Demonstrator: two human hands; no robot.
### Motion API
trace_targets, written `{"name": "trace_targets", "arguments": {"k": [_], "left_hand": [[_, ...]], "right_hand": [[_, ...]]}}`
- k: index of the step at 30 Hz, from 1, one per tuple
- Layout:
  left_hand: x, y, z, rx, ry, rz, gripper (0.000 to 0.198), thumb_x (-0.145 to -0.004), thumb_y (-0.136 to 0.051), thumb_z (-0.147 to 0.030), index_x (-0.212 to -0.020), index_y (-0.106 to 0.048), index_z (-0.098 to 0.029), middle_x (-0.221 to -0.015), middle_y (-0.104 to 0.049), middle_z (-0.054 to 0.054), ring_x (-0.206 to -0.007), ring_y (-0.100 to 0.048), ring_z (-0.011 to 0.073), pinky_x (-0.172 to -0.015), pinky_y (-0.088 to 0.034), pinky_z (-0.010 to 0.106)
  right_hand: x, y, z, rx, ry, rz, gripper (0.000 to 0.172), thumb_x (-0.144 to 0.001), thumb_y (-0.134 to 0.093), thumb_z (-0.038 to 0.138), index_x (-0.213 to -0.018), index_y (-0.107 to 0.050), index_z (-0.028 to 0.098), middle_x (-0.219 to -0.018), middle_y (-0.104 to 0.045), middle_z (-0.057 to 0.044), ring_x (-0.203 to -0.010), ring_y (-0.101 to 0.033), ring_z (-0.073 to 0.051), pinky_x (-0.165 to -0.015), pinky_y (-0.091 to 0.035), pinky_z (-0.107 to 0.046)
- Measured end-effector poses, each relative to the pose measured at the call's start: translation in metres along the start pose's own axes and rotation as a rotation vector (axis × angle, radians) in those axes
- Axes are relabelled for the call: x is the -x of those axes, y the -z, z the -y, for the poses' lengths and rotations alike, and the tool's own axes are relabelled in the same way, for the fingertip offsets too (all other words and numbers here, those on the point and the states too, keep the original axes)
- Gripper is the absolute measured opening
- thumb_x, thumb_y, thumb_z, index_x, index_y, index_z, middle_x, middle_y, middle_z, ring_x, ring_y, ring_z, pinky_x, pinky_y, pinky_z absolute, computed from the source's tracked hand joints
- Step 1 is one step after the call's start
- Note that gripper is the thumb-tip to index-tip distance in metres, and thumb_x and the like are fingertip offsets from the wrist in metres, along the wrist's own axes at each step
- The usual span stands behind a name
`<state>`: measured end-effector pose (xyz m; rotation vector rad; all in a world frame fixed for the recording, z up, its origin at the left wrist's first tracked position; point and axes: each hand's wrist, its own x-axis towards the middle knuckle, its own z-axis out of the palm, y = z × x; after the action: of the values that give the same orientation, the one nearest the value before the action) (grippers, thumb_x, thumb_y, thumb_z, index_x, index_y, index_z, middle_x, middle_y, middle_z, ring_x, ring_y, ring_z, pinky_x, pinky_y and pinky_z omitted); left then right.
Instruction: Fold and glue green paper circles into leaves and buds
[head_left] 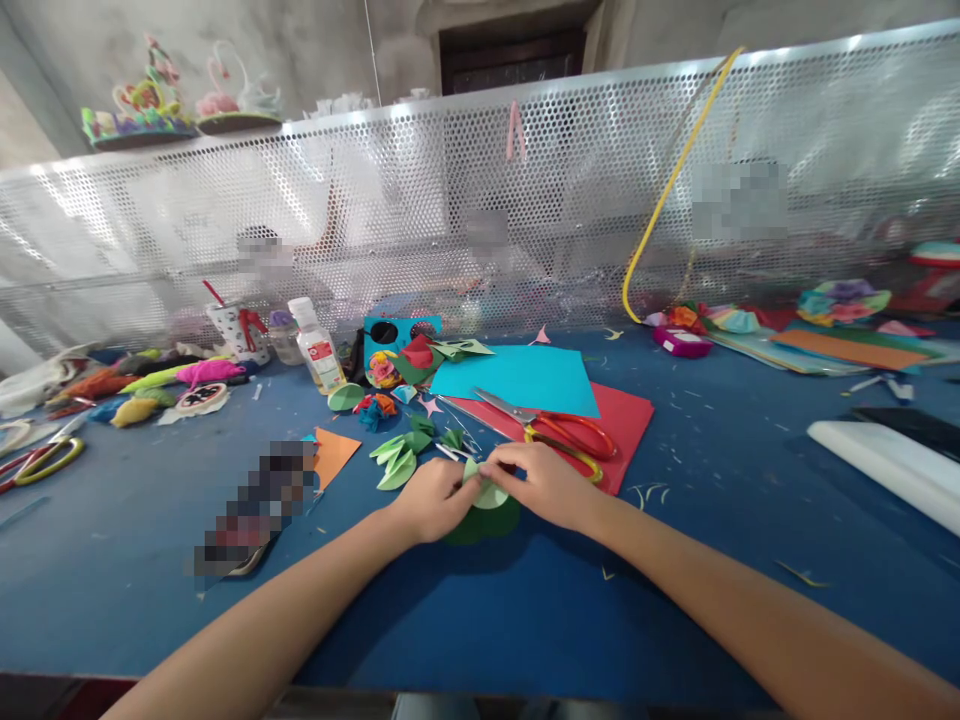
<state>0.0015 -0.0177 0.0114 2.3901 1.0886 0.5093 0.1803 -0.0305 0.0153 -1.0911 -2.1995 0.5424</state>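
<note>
We observe the left hand (436,494) and right hand (546,482) meeting near the middle of the desk (420,620); each grip is closed to a pinch, thumb against fingers, on the pale green paper (491,495). This paper sits above a dark green paper (486,526). Far and right of the hands we note scissors (529,416) across blue paper (517,375) and red paper (636,420); just left, folded green leaves (397,465); farther left, a phone (255,510).
</note>
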Motion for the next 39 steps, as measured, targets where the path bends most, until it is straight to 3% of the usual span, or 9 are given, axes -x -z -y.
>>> {"name": "trace_targets", "arguments": {"k": [5,11,16,20,24,28,31,35,39], "left_hand": [[-0.001,-0.002,0.003,0.027,0.01,-0.004,0.037,-0.085,-0.032,-0.032,-0.051,-0.033,-0.016,-0.046,-0.036,-0.003,-0.044,-0.031,0.0085,-0.044,-0.024,0.022],[-0.002,-0.003,0.004,0.055,0.025,-0.028,0.041,-0.087,-0.031,-0.037,-0.054,-0.042,-0.015,-0.049,-0.044,-0.001,-0.045,-0.038,0.0095,-0.046,-0.028,0.022],[-0.004,-0.004,0.005,0.082,0.04,-0.105,0.038,-0.086,-0.034,-0.037,-0.06,-0.05,-0.014,-0.054,-0.05,0.0,-0.05,-0.042,0.011,-0.048,-0.03,0.022],[-0.006,-0.001,0.003,0.121,0.033,-0.192,0.031,-0.081,-0.044,-0.035,-0.059,-0.048,-0.014,-0.053,-0.044,-0.003,-0.051,-0.038,0.0096,-0.048,-0.028,0.021],[-0.005,0.0,0.001,0.224,0.09,-0.248,0.033,-0.079,-0.046,-0.038,-0.056,-0.045,-0.015,-0.05,-0.036,-0.005,-0.048,-0.033,0.008,-0.045,-0.025,0.02],[-0.007,0.0,0.004,0.347,0.144,-0.286,0.034,-0.078,-0.048,-0.042,-0.06,-0.051,-0.013,-0.052,-0.043,-0.003,-0.05,-0.04,0.0092,-0.047,-0.03,0.02],[-0.009,0.0,0.007,0.439,0.175,-0.308,0.036,-0.077,-0.049,-0.045,-0.063,-0.055,-0.012,-0.052,-0.047,-0.002,-0.05,-0.043,0.01,-0.047,-0.032,0.021],[-0.009,0.001,0.009,0.482,0.175,-0.303,0.038,-0.076,-0.051,-0.046,-0.062,-0.058,-0.012,-0.053,-0.05,-0.001,-0.051,-0.045,0.0101,-0.048,-0.034,0.021],[-0.008,0.002,0.007,0.438,0.136,-0.309,0.035,-0.075,-0.054,-0.043,-0.063,-0.06,-0.011,-0.052,-0.049,-0.001,-0.051,-0.044,0.0093,-0.049,-0.033,0.021]], "right_hand": [[0.0,-0.001,-0.002,0.012,0.0,0.051,0.036,-0.089,-0.036,0.031,-0.061,-0.054,0.018,-0.06,-0.058,-0.002,-0.056,-0.052,-0.014,-0.052,-0.036,-0.023],[-0.001,0.001,-0.002,0.018,-0.043,-0.002,0.022,-0.086,-0.043,0.03,-0.074,-0.058,0.019,-0.069,-0.062,-0.002,-0.061,-0.054,-0.014,-0.054,-0.038,-0.023],[-0.002,0.002,-0.003,0.042,-0.041,-0.061,0.023,-0.085,-0.044,0.032,-0.074,-0.059,0.019,-0.071,-0.062,-0.003,-0.062,-0.054,-0.015,-0.055,-0.038,-0.025],[-0.002,0.003,-0.003,0.039,-0.044,-0.111,0.022,-0.084,-0.045,0.033,-0.075,-0.059,0.019,-0.069,-0.062,-0.002,-0.062,-0.054,-0.015,-0.056,-0.039,-0.026],[-0.002,0.004,-0.003,-0.134,-0.092,-0.101,0.029,-0.086,-0.04,0.04,-0.077,-0.058,0.019,-0.071,-0.061,-0.002,-0.064,-0.056,-0.015,-0.056,-0.04,-0.026],[-0.005,0.001,-0.007,-0.446,-0.181,-0.044,0.037,-0.087,-0.035,0.046,-0.074,-0.056,0.018,-0.068,-0.06,-0.003,-0.066,-0.058,-0.016,-0.059,-0.045,-0.027],[-0.007,-0.002,-0.01,-0.654,-0.244,-0.013,0.036,-0.086,-0.037,0.047,-0.083,-0.058,0.017,-0.075,-0.061,-0.005,-0.069,-0.059,-0.015,-0.063,-0.048,-0.028],[-0.008,-0.004,-0.012,-0.712,-0.268,-0.037,0.029,-0.078,-0.053,0.045,-0.091,-0.059,0.018,-0.077,-0.061,-0.002,-0.069,-0.058,-0.014,-0.064,-0.047,-0.027],[-0.008,-0.005,-0.012,-0.714,-0.257,-0.06,0.027,-0.076,-0.057,0.042,-0.086,-0.059,0.018,-0.073,-0.058,0.0,-0.066,-0.056,-0.012,-0.063,-0.045,-0.025]]}}
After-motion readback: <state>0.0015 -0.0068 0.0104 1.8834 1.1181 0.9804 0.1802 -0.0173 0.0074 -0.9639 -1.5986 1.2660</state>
